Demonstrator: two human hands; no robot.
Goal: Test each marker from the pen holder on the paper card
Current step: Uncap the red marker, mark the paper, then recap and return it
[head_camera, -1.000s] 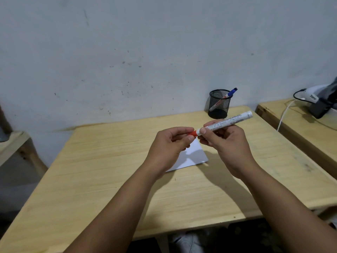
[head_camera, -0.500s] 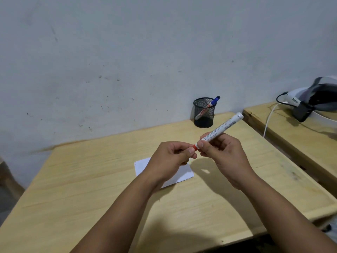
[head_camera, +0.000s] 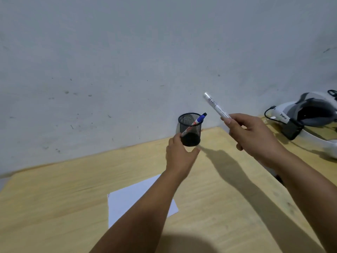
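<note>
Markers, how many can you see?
2. One white-barrelled marker is held up in the right hand. One blue-capped marker leans inside the black mesh pen holder, which the left hand grips. More could be hidden inside.

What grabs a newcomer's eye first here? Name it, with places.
The white marker stands out, raised against the grey wall in the right hand. Below it, the left hand grips the black mesh pen holder at the table's far edge, a blue-capped marker leaning inside.

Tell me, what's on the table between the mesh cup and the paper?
Only the left hand and forearm cross that stretch between the pen holder and paper card; otherwise bare wooden table, in the head view.
</note>
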